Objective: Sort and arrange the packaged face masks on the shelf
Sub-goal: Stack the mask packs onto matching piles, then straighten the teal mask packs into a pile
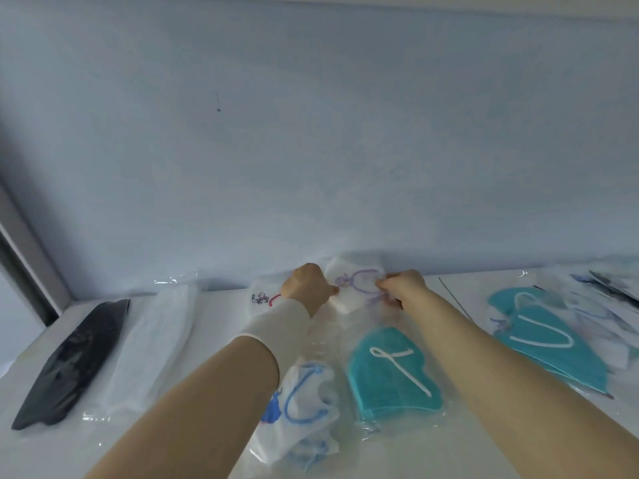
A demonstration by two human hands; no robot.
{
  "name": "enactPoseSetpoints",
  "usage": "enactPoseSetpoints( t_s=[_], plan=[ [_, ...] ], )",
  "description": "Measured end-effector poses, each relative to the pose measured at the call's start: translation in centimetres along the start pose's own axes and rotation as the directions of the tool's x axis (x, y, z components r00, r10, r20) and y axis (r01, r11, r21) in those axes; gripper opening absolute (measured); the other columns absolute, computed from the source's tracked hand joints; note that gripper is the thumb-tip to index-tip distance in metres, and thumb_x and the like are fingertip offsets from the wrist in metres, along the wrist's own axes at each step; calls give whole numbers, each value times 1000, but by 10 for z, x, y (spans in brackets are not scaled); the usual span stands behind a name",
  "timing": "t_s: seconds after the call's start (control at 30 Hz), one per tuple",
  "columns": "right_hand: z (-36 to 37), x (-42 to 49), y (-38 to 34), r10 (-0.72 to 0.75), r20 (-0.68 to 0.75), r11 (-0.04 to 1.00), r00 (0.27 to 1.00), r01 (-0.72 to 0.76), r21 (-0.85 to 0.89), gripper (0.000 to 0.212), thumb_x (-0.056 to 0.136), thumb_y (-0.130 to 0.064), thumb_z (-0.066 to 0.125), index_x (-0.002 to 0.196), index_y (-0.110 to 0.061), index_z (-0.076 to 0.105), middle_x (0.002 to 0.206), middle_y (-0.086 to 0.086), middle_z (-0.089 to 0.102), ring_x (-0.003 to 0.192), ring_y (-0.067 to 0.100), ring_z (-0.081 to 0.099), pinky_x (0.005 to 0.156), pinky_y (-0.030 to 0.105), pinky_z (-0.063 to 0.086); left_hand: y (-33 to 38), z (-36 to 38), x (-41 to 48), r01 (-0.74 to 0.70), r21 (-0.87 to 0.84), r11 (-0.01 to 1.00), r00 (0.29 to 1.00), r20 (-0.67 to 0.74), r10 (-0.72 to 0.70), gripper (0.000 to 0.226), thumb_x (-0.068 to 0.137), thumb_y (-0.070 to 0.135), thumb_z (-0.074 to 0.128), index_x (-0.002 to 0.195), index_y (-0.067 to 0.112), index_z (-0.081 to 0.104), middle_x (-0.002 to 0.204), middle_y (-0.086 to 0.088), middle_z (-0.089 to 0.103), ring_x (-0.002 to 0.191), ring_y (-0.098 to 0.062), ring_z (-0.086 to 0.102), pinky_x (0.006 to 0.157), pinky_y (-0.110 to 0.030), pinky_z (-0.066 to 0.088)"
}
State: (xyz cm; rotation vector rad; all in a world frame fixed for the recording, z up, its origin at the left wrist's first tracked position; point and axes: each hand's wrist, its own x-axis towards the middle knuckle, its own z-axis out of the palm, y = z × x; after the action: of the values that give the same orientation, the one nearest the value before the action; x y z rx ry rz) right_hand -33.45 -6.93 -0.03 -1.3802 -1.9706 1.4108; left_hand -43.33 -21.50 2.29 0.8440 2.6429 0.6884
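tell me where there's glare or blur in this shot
Head view: soft bluish light, faint shadows; glare glints on the white mask pack wrapper at left; teal mask pack reads sharp; far-right packs smear into blur; wide-angle lens bends the shelf edges.

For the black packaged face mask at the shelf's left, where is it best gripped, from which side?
Probably the near end of the black packaged face mask, from the front: it lies flat, that end nearest, and a white packaged mask crowds its right edge.
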Motion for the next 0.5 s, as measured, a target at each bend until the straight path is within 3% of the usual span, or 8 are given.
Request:
enactPoseSetpoints(
  t_s=[0.1, 0.2, 0.3, 0.4, 0.5],
  plan=[
    [3, 5, 5, 30, -3, 995, 1000, -30, -94, 37, 78, -17, 70, 108, 3, 64, 88, 14, 62, 71, 22, 55, 57, 24, 42, 2, -1, 1, -25, 73, 997, 1000, -7, 26, 36, 85, 37, 65, 102, 5, 63, 112, -13, 63, 105, -31, 58, 76, -32, 43],
    [9, 5, 8, 8, -10, 969, 1000, -11, -245, 46, 81, -27, 69, 116, 1, 60, 115, 17, 64, 98, 27, 62, 76, 28, 46, 3, -4, -2, -80, 87, 993, 994, -61, 85, 34, 88, 35, 61, 115, 13, 62, 123, -6, 59, 114, -26, 54, 82, -30, 41],
    [10, -2, 6, -61, -5, 949, 998, 56, -311, 48, 86, -32, 63, 121, 0, 57, 126, 15, 59, 113, 30, 57, 87, 28, 44, 9, -7, -7, -160, 91, 983, 981, -92, 168, 32, 92, 30, 56, 122, 21, 57, 127, 2, 58, 119, -19, 51, 92, -30, 41],
    [-6, -12, 2, -144, 28, 918, 989, 144, -368, 47, 89, -40, 56, 118, -3, 59, 124, 12, 60, 114, 29, 55, 87, 27, 41, 22, -7, -19, -230, 117, 966, 967, -87, 241, 27, 94, 29, 52, 120, 23, 58, 122, 4, 60, 115, -17, 53, 91, -29, 43],
    [-53, -27, 8, -292, 20, 882, 956, 278, -380, 27, 89, -37, 56, 100, -12, 60, 98, 0, 60, 103, 22, 55, 79, 25, 37, 50, 3, -40, -312, 141, 940, 945, -55, 322, 26, 94, 30, 52, 118, 24, 59, 121, 5, 60, 112, -16, 55, 92, -29, 43]
  ],
)
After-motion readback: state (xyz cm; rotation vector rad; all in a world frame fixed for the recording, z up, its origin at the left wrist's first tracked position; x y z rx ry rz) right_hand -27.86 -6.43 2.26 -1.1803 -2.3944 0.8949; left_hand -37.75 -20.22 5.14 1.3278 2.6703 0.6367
